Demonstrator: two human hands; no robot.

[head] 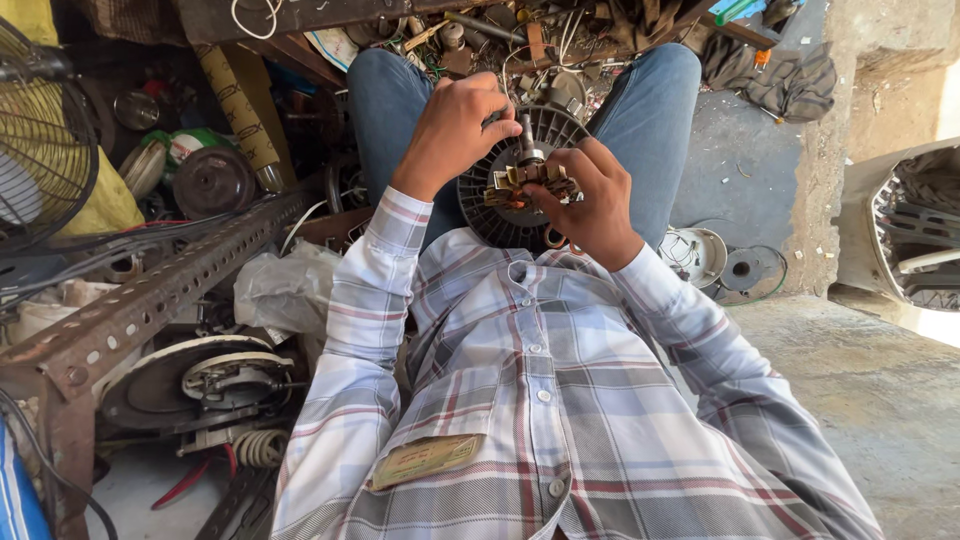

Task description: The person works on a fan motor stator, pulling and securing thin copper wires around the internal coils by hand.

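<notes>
At the far left we saw a wire fan guard (40, 130) cut off by the frame, then a rusty perforated angle bar (150, 295) over clutter too tangled to sort. Our left hand (452, 130) curled over the rim of a dark ribbed round motor housing (500, 225) resting on our lap (its lower part hidden by our shirt). Our right hand (590, 200) pinched a brass-coloured winding piece (528, 180) at its steel shaft, directly above the housing's centre
</notes>
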